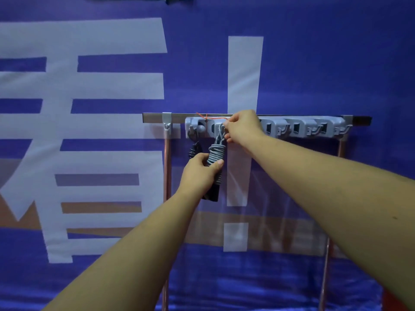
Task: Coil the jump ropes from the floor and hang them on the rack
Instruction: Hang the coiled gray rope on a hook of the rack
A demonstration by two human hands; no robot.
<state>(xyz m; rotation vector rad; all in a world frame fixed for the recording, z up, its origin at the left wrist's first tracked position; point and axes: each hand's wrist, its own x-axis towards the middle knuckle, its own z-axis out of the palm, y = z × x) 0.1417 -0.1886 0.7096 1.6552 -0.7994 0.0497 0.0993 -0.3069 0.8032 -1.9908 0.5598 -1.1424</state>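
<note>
Your left hand (201, 170) is closed around the lower part of the grey rope (216, 149). The thumb lies across the front of the coil and the fingers are out of sight behind it, so the bundle sits in your palm and rises out of the top of your fist. Below that hand the rope's dark handles (213, 195) stick out downward, next to your wrist. Your right hand (241, 129) is higher and to the right, fingers curled, pinching the top loops of the same rope right up against the rack (303, 129). The rope is therefore stretched upright between your two hands, with the wound middle section showing in the gap. The loops reach the second hook (217, 127) from the left, but your fingertips cover the spot and you cannot tell whether they are over it. The black rope (194, 149) hangs from the leftmost hook, just left of the grey coil and just above your left knuckles; whether it touches them is unclear. The rack is a grey plastic strip fixed to a metal rail (155, 117), and more hooks run along it past your right hand. An orange tie (202, 115) is knotted at its top edge. Two copper poles (167, 167) carry the rail, and a blue banner (314, 63) with large white characters hangs behind everything.
</note>
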